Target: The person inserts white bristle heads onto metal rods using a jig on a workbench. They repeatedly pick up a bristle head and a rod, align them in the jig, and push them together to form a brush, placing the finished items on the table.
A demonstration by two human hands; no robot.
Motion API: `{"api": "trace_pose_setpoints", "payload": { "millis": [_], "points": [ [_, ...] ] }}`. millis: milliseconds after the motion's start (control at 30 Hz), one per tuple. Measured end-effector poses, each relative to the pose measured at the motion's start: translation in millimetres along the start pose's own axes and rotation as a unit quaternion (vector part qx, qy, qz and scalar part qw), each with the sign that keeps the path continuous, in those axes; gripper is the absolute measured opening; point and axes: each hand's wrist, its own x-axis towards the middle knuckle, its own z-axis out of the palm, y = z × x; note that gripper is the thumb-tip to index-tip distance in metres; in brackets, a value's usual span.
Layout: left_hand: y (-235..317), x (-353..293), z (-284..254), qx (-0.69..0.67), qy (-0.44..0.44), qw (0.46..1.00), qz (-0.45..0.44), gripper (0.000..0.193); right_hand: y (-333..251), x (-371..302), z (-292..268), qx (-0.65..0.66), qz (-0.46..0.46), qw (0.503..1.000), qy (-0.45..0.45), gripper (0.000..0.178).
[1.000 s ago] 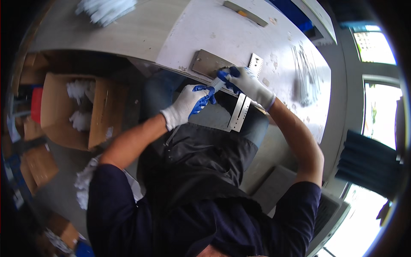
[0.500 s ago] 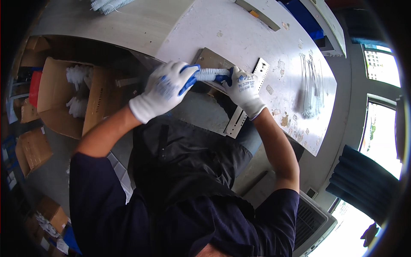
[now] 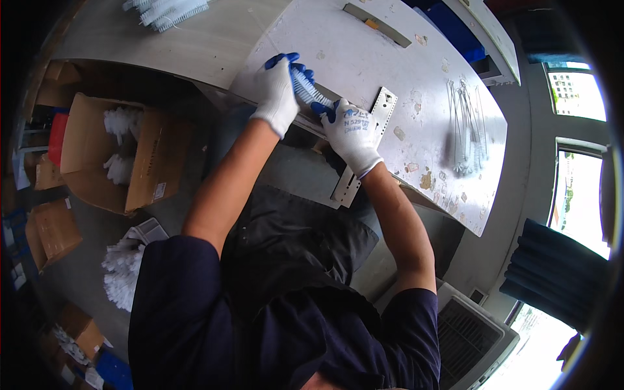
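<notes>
A pale, bristly cylindrical brush (image 3: pixel 309 90) slants between my two gloved hands above the table's near edge. My left hand (image 3: pixel 278 96), in a white glove with blue fingers, is closed round its upper left end. Fingers of my right hand (image 3: pixel 352 133), gloved alike, are closed on the lower right end. The wire core is hidden by the bristles and gloves. Beside and under my right hand lies a perforated metal bar (image 3: pixel 383 107), which reaches past the table edge toward my lap.
Thin wire-stemmed brushes (image 3: pixel 469 146) lie on the white table (image 3: pixel 338 39) at the right. A metal strip (image 3: pixel 377 25) sits at the back. More white brushes (image 3: pixel 168 12) are piled far left. Below left stand a cardboard box (image 3: pixel 146 162) with brushes and a brush heap (image 3: pixel 122 270).
My left hand has swung up and away from me, tilting the brush from level to slanted. My right hand has shifted slightly left and still holds its end.
</notes>
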Motion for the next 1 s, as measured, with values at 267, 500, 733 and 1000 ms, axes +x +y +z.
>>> {"api": "trace_pose_setpoints", "payload": {
  "millis": [267,500,733,1000],
  "points": [
    [-19,41,51,0.193,-0.027,0.981,0.007,0.020,29,6,6,-0.030,-0.105,0.994,0.008,0.039],
    [-60,45,98,0.348,-0.161,0.924,-0.016,0.022,28,5,21,0.024,-0.097,0.989,0.109,0.035],
    [-3,82,38,0.578,-0.176,0.729,0.321,0.026,16,12,23,0.043,-0.056,0.989,0.128,0.034],
    [166,142,-46,0.732,0.002,0.438,0.522,0.037,21,0,24,0.046,-0.080,0.977,0.192,0.038]
  ]
}}
